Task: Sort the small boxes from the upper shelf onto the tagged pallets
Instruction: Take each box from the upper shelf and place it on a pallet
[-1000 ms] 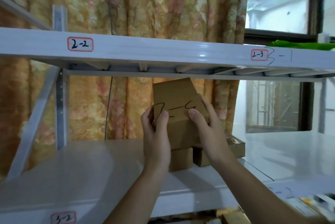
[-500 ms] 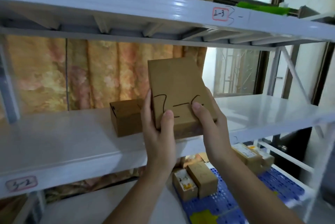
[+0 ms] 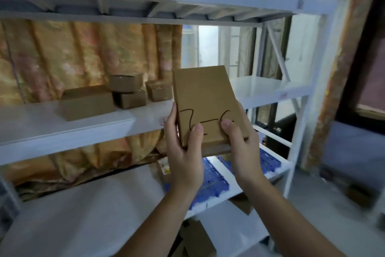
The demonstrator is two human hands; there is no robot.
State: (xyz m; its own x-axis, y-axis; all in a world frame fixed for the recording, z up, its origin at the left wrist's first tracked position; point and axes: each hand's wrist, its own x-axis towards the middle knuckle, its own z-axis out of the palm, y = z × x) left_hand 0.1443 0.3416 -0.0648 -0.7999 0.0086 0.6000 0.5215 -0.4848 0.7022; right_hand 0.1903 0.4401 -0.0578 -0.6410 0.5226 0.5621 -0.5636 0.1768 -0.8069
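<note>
Left hand (image 3: 183, 152) and right hand (image 3: 239, 148) both grip box (image 3: 205, 107) at lower corners, thumbs pressed on marked face, fingers curled behind. Box upright, clear of shelf (image 3: 68, 129), handwritten code facing camera. Four boxes (image 3: 127, 94) remain on shelf, left. Blue pallet (image 3: 210, 179) below, partly hidden by hands. Judgement: read code fully before lowering; keep two-hand grip; match to pallet tag. Tags not legible.
</note>
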